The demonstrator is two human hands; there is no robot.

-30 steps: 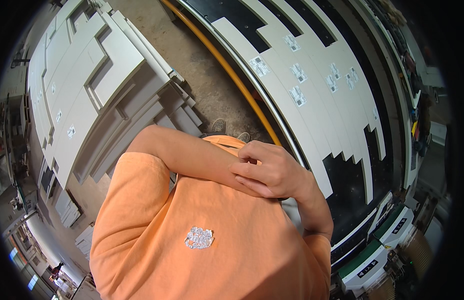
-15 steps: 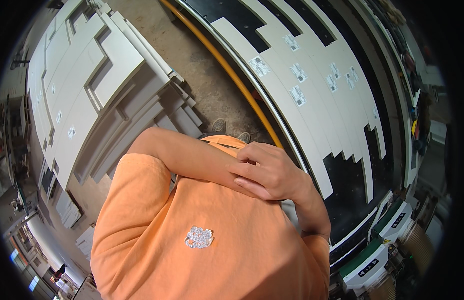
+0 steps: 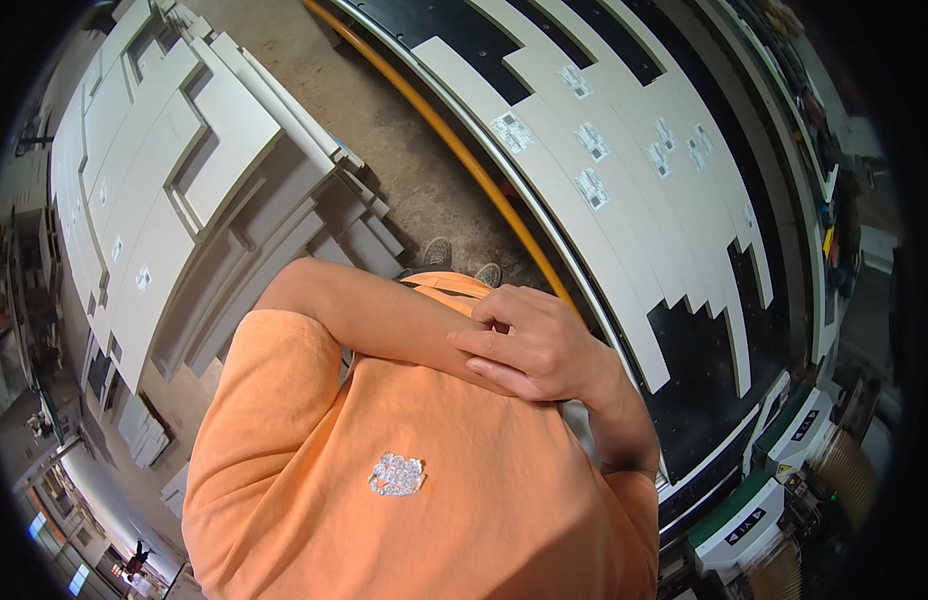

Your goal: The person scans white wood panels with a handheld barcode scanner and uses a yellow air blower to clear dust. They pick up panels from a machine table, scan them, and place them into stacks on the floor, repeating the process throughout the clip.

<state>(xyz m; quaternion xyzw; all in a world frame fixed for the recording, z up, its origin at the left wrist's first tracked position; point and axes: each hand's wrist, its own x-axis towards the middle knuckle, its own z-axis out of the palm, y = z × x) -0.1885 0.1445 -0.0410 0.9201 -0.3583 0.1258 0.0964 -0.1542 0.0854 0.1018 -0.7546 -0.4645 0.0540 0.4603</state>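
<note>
My arms are folded across the front of an orange shirt. My left forearm runs from the bent elbow on the left toward the right and passes under my right hand. My right hand rests on that forearm with its fingers bent and curled over it; no tool or part shows in it. My left hand is hidden beneath the right hand and arm. Closest to the right hand is the edge of a machine bed, where pale cut panels with several printed labels lie on a black surface.
A stack of pale notched panels stands at the left. Between it and the bed runs a concrete floor strip, with my shoes on it. A yellow rail edges the bed. White-and-green machine units sit at lower right.
The view has shifted slightly, so the panels and the machine units sit a little differently in the picture. My folded arms and right hand keep the same pose.
</note>
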